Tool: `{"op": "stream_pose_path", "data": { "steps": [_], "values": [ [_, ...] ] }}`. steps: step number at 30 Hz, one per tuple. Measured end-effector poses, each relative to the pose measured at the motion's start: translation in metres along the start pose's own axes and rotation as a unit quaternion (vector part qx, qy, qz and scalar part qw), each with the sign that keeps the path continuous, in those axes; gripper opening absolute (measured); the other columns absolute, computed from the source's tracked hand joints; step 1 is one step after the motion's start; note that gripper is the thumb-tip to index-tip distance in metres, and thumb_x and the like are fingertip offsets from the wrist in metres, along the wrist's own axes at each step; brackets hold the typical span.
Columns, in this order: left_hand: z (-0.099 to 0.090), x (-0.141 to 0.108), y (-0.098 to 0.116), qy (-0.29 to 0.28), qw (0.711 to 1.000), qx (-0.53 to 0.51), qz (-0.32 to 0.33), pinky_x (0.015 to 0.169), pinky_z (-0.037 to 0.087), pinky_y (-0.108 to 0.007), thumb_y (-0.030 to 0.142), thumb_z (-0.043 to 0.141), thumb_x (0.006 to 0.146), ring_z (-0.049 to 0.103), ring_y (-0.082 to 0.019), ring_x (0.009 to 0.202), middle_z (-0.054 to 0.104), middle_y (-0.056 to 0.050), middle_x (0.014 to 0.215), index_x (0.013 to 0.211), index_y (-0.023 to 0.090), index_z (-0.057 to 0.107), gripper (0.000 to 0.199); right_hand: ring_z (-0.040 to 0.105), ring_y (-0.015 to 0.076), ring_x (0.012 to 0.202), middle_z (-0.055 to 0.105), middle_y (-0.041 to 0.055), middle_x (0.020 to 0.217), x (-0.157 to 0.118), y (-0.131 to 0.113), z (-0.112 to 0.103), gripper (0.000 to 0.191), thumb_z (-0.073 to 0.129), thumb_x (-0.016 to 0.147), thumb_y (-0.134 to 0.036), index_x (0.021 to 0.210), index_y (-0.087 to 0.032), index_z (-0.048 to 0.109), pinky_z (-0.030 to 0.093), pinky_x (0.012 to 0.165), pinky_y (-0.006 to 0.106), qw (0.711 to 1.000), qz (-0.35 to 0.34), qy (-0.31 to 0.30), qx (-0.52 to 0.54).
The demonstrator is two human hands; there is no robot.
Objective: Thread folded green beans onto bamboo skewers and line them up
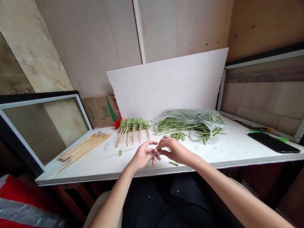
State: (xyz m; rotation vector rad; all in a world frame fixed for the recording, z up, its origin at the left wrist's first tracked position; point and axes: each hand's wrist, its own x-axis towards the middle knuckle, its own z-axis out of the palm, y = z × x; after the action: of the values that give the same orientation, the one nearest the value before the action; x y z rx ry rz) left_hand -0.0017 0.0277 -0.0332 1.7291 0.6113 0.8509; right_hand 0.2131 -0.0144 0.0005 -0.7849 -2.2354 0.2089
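Note:
My left hand (143, 155) and my right hand (174, 149) meet at the fingertips over the table's front edge. Both are closed in a pinch around a short green bean piece (150, 160); its end pokes out below my left fingers, and the rest is hidden. Beside my right hand, another cut bean piece (173, 163) lies on the white table (93, 171). Left of my hands, a few short bean pieces (120, 152) are on a skewer. A small pile of cut beans (178, 136) sits just beyond my right hand.
Long green beans (173, 124) spill from a clear plastic bag (208, 117) at the back right. Finished bean skewers (134, 124) are stacked at the back. Bare wooden skewers (84, 147) lie at left, near a cardboard box (102, 111). A black phone (274, 142) rests at right.

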Motion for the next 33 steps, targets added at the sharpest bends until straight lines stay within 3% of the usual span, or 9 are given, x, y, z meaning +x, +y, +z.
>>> {"op": "stream_pose_path", "data": {
  "steps": [5,11,17,20,22,26,29,31,33],
  "values": [
    [-0.004,0.0,0.0,0.035,0.999,0.036,-0.001,0.078,0.053,-0.035,0.065,0.071,0.09,0.07,-0.018,0.068,0.077,-0.013,0.092,0.117,0.011,0.069,0.061,0.062,0.0264,0.091,0.075,0.0095,0.089,-0.003,0.022,-0.002,0.025,0.065,0.101,-0.045,0.104,-0.025,0.08,0.05,0.085,0.04,0.997,0.023,0.067,-0.025],
    [-0.004,0.001,-0.023,0.146,0.96,0.239,0.013,0.078,0.05,-0.032,0.062,0.076,0.085,0.065,-0.02,0.083,0.073,-0.007,0.094,0.124,0.02,0.064,0.058,0.062,0.0246,0.086,0.076,0.009,0.088,-0.007,0.048,-0.005,0.026,0.067,0.1,-0.045,0.097,-0.023,0.079,0.049,0.086,0.041,0.993,0.058,0.084,-0.052],
    [-0.012,0.004,-0.034,0.149,0.968,0.201,-0.011,0.077,0.05,-0.032,0.06,0.058,0.096,0.069,-0.022,0.08,0.071,-0.006,0.082,0.107,0.017,0.067,0.045,0.063,0.0261,0.089,0.077,0.0104,0.093,-0.01,0.06,-0.007,0.035,0.063,0.1,-0.054,0.097,-0.023,0.079,0.051,0.083,0.042,0.991,0.099,0.085,-0.041],
    [-0.012,-0.002,-0.026,0.077,0.966,0.239,-0.061,0.068,0.049,-0.03,0.058,0.06,0.093,0.066,-0.021,0.067,0.07,-0.006,0.069,0.086,0.017,0.072,0.044,0.063,0.0269,0.09,0.078,0.0112,0.094,-0.011,0.061,-0.006,0.039,0.062,0.099,-0.058,0.098,-0.024,0.08,0.052,0.081,0.043,0.989,0.108,0.09,-0.038],
    [-0.003,-0.008,-0.018,-0.044,0.956,0.26,-0.129,0.061,0.047,-0.029,0.056,0.064,0.09,0.061,-0.018,0.056,0.07,-0.005,0.063,0.075,0.017,0.074,0.043,0.062,0.0271,0.09,0.078,0.0116,0.094,-0.011,0.062,-0.006,0.041,0.062,0.098,-0.06,0.098,-0.023,0.08,0.053,0.078,0.042,0.987,0.115,0.102,-0.036],
    [0.044,-0.019,-0.024,-0.281,0.872,0.29,-0.278,0.057,0.05,-0.029,0.033,0.071,0.083,0.06,-0.015,0.046,0.078,-0.006,0.072,0.075,0.018,0.076,0.019,0.064,0.0274,0.091,0.078,0.0114,0.094,-0.013,0.066,-0.007,0.043,0.064,0.096,-0.062,0.099,-0.023,0.081,0.052,0.074,0.039,0.985,0.123,0.116,-0.025],
    [0.091,-0.023,-0.051,-0.269,0.765,0.51,-0.286,0.067,0.059,-0.036,0.011,0.069,0.075,0.074,-0.026,0.063,0.08,-0.014,0.079,0.077,0.015,0.079,0.011,0.064,0.0277,0.091,0.078,0.0113,0.094,-0.014,0.068,-0.008,0.042,0.064,0.096,-0.061,0.1,-0.023,0.081,0.052,0.073,0.038,0.986,0.129,0.107,-0.024],
    [0.112,-0.024,-0.072,-0.245,0.743,0.564,-0.265,0.081,0.06,-0.047,0.001,0.073,0.062,0.077,-0.04,0.094,0.078,-0.027,0.106,0.097,0.009,0.08,0.036,0.064,0.0277,0.091,0.078,0.0112,0.095,-0.014,0.069,-0.01,0.041,0.065,0.097,-0.061,0.1,-0.023,0.081,0.052,0.074,0.038,0.985,0.132,0.106,-0.025],
    [0.12,-0.024,-0.088,-0.251,0.731,0.579,-0.26,0.088,0.06,-0.051,0.0,0.075,0.058,0.074,-0.046,0.106,0.075,-0.03,0.115,0.106,0.009,0.079,0.05,0.064,0.0277,0.092,0.078,0.0111,0.096,-0.015,0.069,-0.011,0.042,0.065,0.097,-0.061,0.101,-0.023,0.081,0.052,0.075,0.039,0.984,0.136,0.108,-0.026]
  ]
}}
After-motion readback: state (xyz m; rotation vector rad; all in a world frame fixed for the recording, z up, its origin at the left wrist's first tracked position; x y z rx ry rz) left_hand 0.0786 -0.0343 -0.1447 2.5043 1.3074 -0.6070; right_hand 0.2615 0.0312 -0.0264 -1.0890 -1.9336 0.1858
